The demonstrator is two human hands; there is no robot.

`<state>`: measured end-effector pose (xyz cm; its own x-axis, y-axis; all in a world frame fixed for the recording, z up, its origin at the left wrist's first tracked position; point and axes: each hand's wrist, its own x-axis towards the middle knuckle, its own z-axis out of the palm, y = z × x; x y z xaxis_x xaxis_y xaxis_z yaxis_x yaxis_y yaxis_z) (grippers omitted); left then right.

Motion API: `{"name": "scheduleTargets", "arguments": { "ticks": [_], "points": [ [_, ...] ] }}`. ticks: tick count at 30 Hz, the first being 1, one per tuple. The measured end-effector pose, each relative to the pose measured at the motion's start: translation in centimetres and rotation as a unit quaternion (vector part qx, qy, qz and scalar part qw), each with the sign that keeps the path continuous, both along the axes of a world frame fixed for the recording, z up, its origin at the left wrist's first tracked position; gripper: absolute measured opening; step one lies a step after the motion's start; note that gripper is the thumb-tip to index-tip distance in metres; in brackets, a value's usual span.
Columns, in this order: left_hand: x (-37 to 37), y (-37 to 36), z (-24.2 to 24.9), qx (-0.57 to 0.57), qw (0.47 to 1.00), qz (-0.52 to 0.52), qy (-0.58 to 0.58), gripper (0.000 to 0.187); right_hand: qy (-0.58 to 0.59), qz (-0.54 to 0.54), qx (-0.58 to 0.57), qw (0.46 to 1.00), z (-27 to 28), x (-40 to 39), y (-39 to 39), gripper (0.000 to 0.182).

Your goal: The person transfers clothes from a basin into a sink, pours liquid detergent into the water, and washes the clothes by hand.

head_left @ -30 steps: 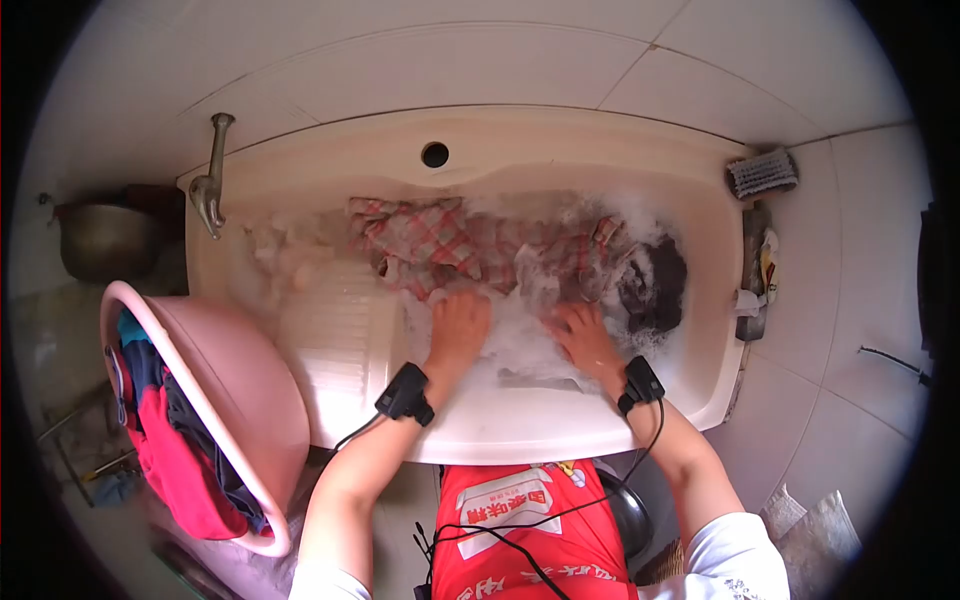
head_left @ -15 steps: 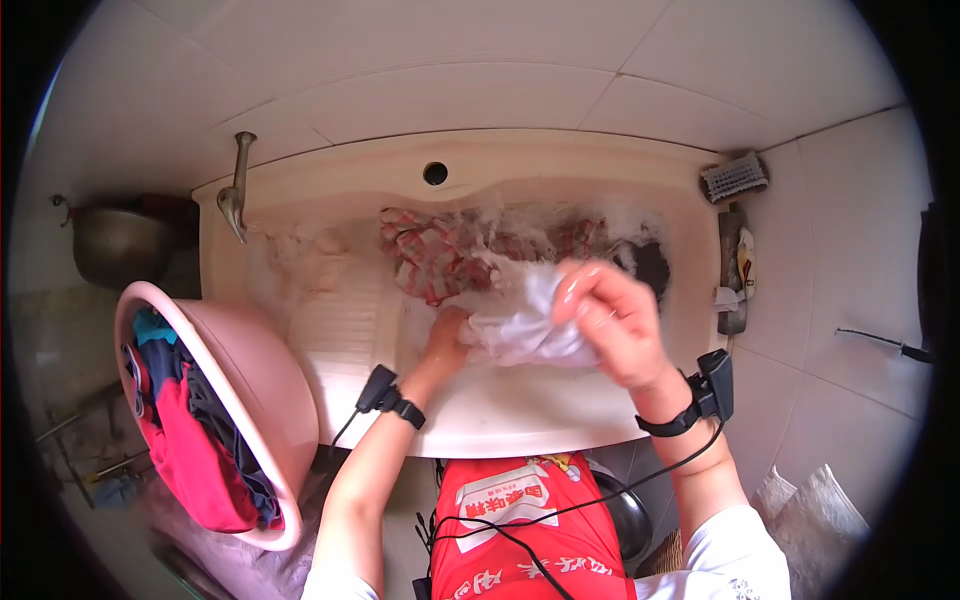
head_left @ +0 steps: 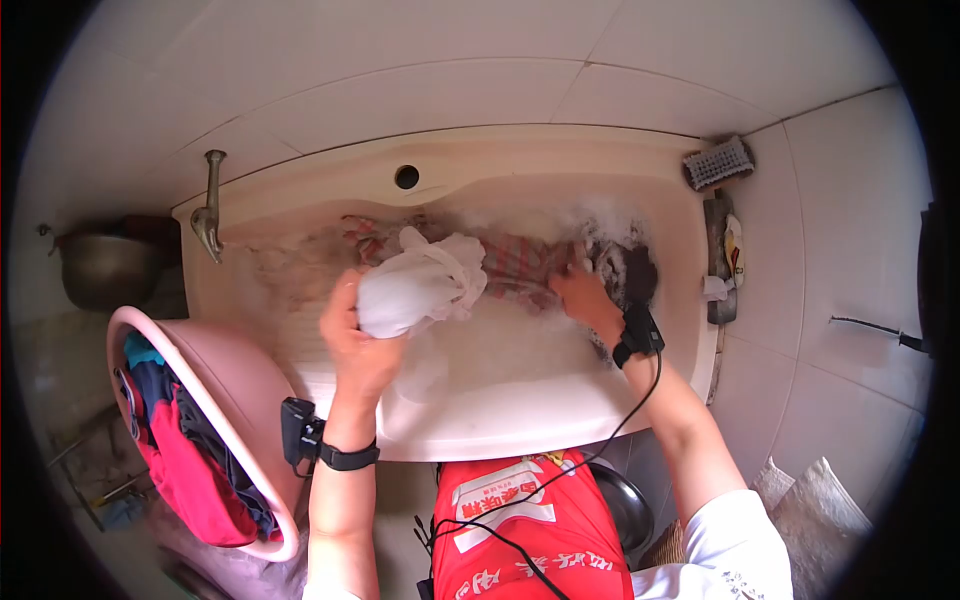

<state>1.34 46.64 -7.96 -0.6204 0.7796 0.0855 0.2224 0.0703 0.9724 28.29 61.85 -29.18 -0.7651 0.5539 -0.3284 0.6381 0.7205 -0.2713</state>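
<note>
My left hand (head_left: 358, 330) is closed round a bunched white wet cloth (head_left: 415, 285), holding it above the water over the left-middle of the laundry sink (head_left: 520, 425). The red-and-grey checked cloth (head_left: 510, 260) lies soaking behind it, partly under cloudy, foamy water. At its right end, my right hand (head_left: 590, 300) reaches down with curled fingers that appear to grip the checked fabric; the fingertips are partly hidden. Just beyond that hand, a dark cloth (head_left: 640, 275) sits in the suds.
A pink bucket (head_left: 225, 370) of clothes (head_left: 195, 465) tilts at the left. The tap (head_left: 208, 215) stands at the sink's back left, near a metal basin (head_left: 110, 265). A scrubbing brush (head_left: 718, 163) rests on the right rear corner. My red apron (head_left: 530, 530) touches the front.
The white cloth has moved left and is now in my left hand alone, raised off the sink. My right hand has let go of it and lowered to the checked cloth.
</note>
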Motion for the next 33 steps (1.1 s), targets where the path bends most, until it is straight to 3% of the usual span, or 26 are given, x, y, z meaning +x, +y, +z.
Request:
{"name": "scheduleTargets", "arguments": {
  "ticks": [1,2,3,4,5,7,9,10,11,12,14,16,17,18,19,20,21,22,26,28,29,31,32,33],
  "points": [
    [-0.5,0.2,0.6,0.002,1.0,-0.003,0.0,0.022,-0.129,-0.021,-0.136,0.982,0.1,0.7,-0.2,0.03],
    [-1.1,0.3,1.1,0.003,0.998,0.009,0.07,0.02,-0.129,-0.024,-0.134,0.982,0.2,2.1,-0.9,0.03],
    [-1.7,0.4,1.4,0.005,0.99,0.023,0.139,0.019,-0.114,0.044,-0.085,0.989,0.3,4.0,-1.9,0.028],
    [-2.3,0.6,1.6,0.008,0.987,0.049,0.154,0.018,-0.099,0.113,-0.037,0.988,0.8,4.6,-2.3,0.027],
    [-3.0,0.8,1.7,0.008,0.987,0.049,0.154,0.018,-0.099,0.113,-0.038,0.988,1.0,4.9,-2.1,0.027],
    [-4.3,1.5,1.7,-0.023,0.958,0.102,0.267,0.019,-0.186,0.117,-0.215,0.951,5.0,3.7,-1.1,0.023],
    [-5.7,1.6,-0.1,-0.033,0.952,0.128,0.276,0.02,-0.228,0.067,-0.171,0.956,5.8,2.4,0.5,0.016],
    [-6.6,1.4,-1.4,-0.079,0.94,0.156,0.292,0.022,-0.08,0.013,-0.044,0.996,5.7,2.8,1.1,0.02],
    [-7.2,1.3,-2.7,-0.124,0.925,0.185,0.308,0.024,0.072,-0.04,0.086,0.993,5.6,3.2,1.6,0.024],
    [-7.4,1.3,-4.0,-0.124,0.925,0.185,0.308,0.024,0.073,-0.04,0.086,0.993,4.8,3.7,1.8,0.024],
    [-7.5,1.2,-6.8,-0.263,0.726,0.186,0.607,0.026,0.016,-0.007,0.116,0.993,2.5,4.8,1.7,0.047],
    [-5.2,2.1,-10.7,-0.299,0.833,0.097,0.454,0.046,0.015,-0.034,0.074,0.997,2.5,5.4,1.6,0.054],
    [-2.2,2.7,-13.6,-0.24,0.871,0.045,0.426,0.039,0.017,-0.061,0.033,0.997,2.6,5.5,1.6,0.063],
    [1.5,3.6,-16.2,-0.257,0.89,-0.031,0.375,0.036,0.015,-0.06,0.033,0.998,3.0,5.6,1.4,0.063],
    [5.2,4.9,-17.6,-0.269,0.902,-0.106,0.321,0.034,-0.009,-0.165,-0.058,0.985,3.5,5.6,1.3,0.064],
    [8.0,7.0,-14.5,-0.318,0.928,-0.184,0.055,0.033,-0.032,-0.267,-0.145,0.952,3.9,5.8,1.4,0.066],
    [9.7,6.3,-15.7,-0.208,0.911,-0.241,0.26,0.031,-0.033,-0.266,-0.141,0.953,3.6,6.4,1.1,0.066],
    [10.9,5.0,-17.9,-0.088,0.842,-0.282,0.452,0.029,-0.065,-0.254,-0.087,0.961,2.7,7.4,0.6,0.066],
    [10.8,2.0,-21.8,-0.146,0.821,-0.296,0.465,0.036,-0.135,-0.254,-0.003,0.958,1.3,10.2,-0.9,0.055],
    [10.3,1.0,-21.7,-0.204,0.899,-0.264,0.283,0.035,-0.147,-0.242,0.011,0.959,1.5,8.6,-0.9,0.045],
    [10.3,0.4,-22.1,-0.204,0.898,-0.266,0.285,0.035,-0.162,-0.234,0.026,0.958,1.6,7.7,-1.2,0.036],
    [11.1,-1.8,-24.9,-0.293,0.954,-0.047,0.04,0.036,0.03,-0.139,0.116,0.983,5.4,2.3,-2.1,0.025],
    [11.9,-2.8,-26.9,-0.295,0.953,-0.047,0.038,0.036,0.089,-0.105,0.064,0.988,4.6,0.9,-3.1,0.025],
    [12.8,-3.1,-29.2,-0.344,0.936,-0.065,-0.037,0.032,0.149,-0.069,0.015,0.986,3.1,-0.3,-3.7,0.026]
  ]
}}
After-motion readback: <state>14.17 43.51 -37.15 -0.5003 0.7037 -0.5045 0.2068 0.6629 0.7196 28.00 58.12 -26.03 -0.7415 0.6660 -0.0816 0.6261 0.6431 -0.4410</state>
